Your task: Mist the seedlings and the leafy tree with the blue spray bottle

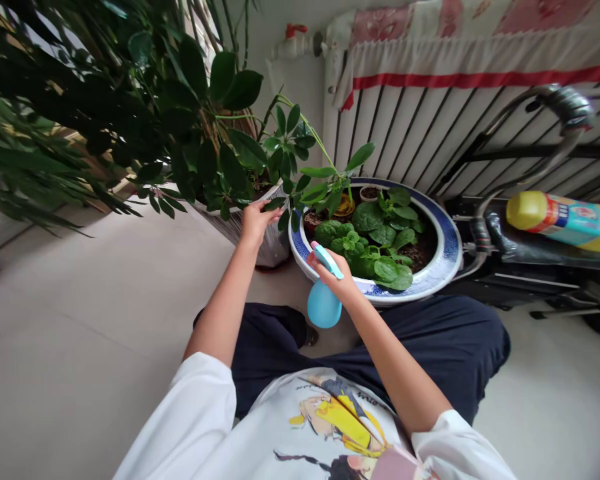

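A blue spray bottle [324, 305] with a light blue head is gripped in my right hand [341, 275], just in front of the big blue-and-white pot. My left hand [255, 221] reaches up to the tall potted plant, its fingers closed on a dark green leaf [275, 203] at the lower edge of the foliage. The stem of that leaf is partly hidden among others. Broad-leaved green plants [375, 233] grow in the round pot [447, 257], near the bottle's nozzle. Behind my left hand stands a ribbed pale pot [273, 247] holding the tall plant.
A white radiator [400, 127] with a red-edged cloth [430, 53] over it lines the wall. To the right, a metal-framed cart [480, 220] carries a yellow bottle [560, 219]. Dense foliage [180, 100] fills the upper left. Pale tiles [105, 333] cover the floor.
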The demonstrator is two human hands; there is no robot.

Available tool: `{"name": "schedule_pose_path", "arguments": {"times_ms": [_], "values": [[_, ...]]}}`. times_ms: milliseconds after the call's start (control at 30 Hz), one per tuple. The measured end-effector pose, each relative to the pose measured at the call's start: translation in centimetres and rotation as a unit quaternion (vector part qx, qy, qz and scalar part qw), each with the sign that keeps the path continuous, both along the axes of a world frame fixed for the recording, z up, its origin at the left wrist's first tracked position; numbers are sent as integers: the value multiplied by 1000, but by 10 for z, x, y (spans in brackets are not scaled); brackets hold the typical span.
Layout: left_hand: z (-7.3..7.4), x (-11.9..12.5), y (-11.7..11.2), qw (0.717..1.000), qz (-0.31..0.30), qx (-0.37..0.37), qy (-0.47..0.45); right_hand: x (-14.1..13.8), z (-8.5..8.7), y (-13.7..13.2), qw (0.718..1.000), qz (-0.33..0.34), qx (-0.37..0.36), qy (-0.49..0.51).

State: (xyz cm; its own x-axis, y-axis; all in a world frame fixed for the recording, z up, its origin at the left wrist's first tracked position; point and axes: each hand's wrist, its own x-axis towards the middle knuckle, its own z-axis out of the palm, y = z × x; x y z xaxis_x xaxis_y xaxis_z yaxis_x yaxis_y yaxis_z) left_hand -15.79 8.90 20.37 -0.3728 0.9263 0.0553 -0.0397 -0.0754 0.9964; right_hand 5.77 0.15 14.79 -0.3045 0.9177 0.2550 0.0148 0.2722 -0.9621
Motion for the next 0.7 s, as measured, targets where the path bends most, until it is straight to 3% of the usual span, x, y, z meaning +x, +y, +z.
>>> {"name": "schedule_pose_path", "arguments": {"times_ms": [100, 200, 400, 600, 700], "values": [[7, -13, -11, 993, -111, -34, 24, 7, -3, 3, 1000, -18, 0, -2], [15, -18, -18, 983, -174, -58, 27, 9, -6, 3, 1000, -18, 4, -2], [33, -9, -27, 972, -212, -97, -6, 3, -8, -4, 1000, -16, -15, 9], [38, -1, -29, 970, -215, -117, -11, 3, -12, -6, 1000, -6, 10, 1], [40, -3, -23, 937, -262, -225, 55, 6, -12, -7, 1000, -6, 13, -1]]}}
